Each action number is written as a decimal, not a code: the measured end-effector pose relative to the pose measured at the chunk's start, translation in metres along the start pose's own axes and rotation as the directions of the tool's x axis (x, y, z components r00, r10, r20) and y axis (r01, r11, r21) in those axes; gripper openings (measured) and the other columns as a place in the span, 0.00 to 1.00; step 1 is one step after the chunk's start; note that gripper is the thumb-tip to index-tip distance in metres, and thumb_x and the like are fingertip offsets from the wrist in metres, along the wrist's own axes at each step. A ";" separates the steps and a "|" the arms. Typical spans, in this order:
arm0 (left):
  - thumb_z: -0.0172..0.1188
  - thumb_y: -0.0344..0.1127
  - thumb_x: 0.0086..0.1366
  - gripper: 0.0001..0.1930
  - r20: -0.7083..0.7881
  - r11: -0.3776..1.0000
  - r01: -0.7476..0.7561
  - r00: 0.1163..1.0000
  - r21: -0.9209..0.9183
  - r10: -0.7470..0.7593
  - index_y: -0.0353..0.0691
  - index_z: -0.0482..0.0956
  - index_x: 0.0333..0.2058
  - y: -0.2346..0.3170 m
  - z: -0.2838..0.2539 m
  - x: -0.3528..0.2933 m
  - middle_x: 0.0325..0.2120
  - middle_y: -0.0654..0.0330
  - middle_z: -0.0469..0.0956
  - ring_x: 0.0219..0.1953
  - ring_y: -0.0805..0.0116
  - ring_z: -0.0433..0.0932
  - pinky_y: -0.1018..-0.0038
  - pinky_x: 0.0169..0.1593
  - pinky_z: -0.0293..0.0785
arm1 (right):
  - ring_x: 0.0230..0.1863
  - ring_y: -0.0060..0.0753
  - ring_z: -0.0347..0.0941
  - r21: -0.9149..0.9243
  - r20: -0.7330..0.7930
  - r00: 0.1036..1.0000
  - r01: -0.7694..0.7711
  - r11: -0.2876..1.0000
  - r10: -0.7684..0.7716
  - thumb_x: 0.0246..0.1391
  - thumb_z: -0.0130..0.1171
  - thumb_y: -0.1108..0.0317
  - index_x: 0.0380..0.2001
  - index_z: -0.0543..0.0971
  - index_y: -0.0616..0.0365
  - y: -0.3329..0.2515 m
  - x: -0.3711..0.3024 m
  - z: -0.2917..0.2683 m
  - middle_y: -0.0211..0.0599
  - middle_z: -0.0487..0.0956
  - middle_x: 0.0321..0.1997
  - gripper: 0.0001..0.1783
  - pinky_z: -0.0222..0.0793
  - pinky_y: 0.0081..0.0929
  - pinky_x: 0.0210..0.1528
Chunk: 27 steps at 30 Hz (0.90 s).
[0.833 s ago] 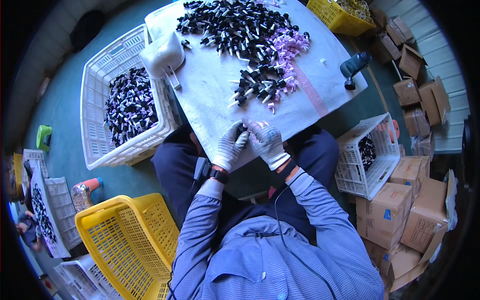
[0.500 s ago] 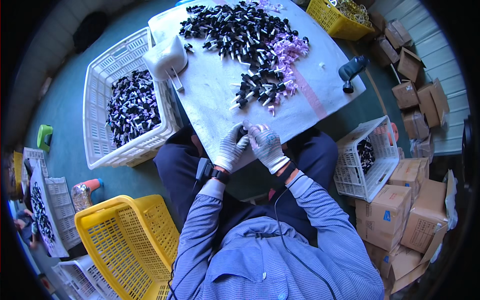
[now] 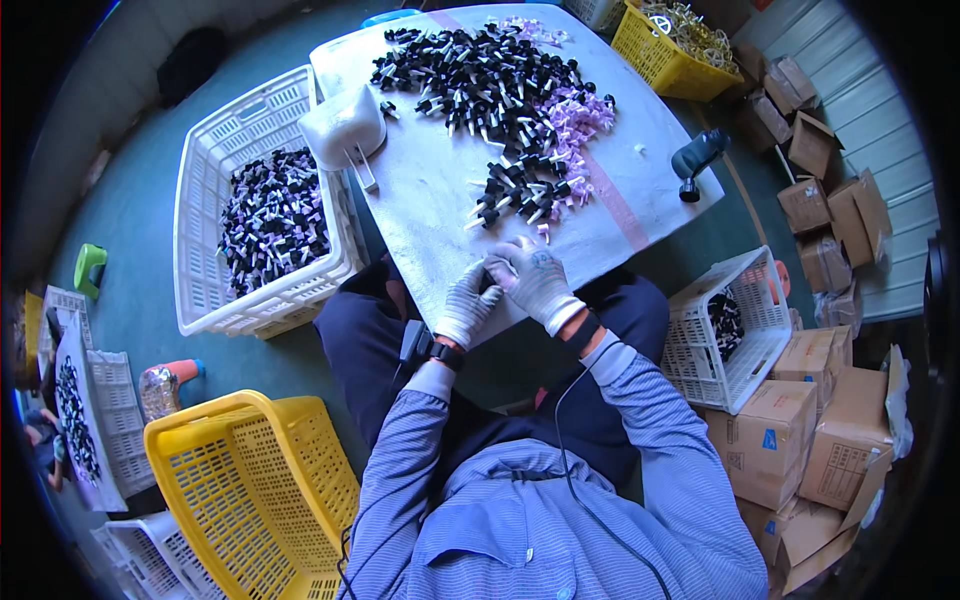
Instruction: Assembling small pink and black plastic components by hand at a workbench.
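Note:
My left hand (image 3: 468, 306), in a striped white work glove, is closed in a pinch on a small black cap, mostly hidden between my fingers. Touching it, my gloved right hand (image 3: 535, 280) has its fingers bent over the same spot; what they grip is hidden. Both hands are over the near edge of the white table (image 3: 430, 230). Just beyond them lies a heap of black caps with white stems (image 3: 525, 185). Small light-purple pieces (image 3: 575, 125) are piled along its right side, and one purple piece (image 3: 543, 232) lies close to my right fingertips.
A white scoop-like container (image 3: 343, 128) sits at the table's left edge, beside a white crate (image 3: 350, 255) of black and purple parts. A dark green tool (image 3: 700, 158) is at the right edge. Around me are a yellow basket (image 3: 250, 410), another white crate (image 3: 740, 385) and cardboard boxes (image 3: 765, 440).
My right hand has shifted slightly up and right, its fingers now folding over the left fingertips. My left hand stays in its pinch. The whole view has tilted a little.

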<state>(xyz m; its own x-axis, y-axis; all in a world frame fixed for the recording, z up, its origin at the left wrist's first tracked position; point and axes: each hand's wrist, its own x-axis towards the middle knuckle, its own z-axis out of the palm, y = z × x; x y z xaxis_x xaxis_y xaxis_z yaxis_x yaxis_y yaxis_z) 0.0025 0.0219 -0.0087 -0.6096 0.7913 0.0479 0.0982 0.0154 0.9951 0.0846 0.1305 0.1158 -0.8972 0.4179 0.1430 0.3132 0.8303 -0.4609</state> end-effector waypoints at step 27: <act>0.44 0.31 0.68 0.27 0.283 0.828 0.334 0.933 -0.451 -0.222 0.42 0.55 0.66 -0.049 0.017 -0.010 0.65 0.54 0.58 0.66 0.63 0.58 0.71 0.69 0.52 | 0.39 0.54 0.78 0.125 0.610 0.786 0.035 0.992 -0.104 0.63 0.47 0.46 0.38 0.82 0.54 -0.010 0.064 0.041 0.49 0.82 0.34 0.24 0.71 0.44 0.43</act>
<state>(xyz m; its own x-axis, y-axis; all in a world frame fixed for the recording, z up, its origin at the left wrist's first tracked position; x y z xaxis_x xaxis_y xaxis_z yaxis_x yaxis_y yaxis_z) 0.0174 0.0239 -0.0598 -0.3681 0.9078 -0.2009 -0.4773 0.0009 0.8788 0.0115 0.1338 0.0934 -0.9275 0.0173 -0.3735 0.2408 0.7918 -0.5613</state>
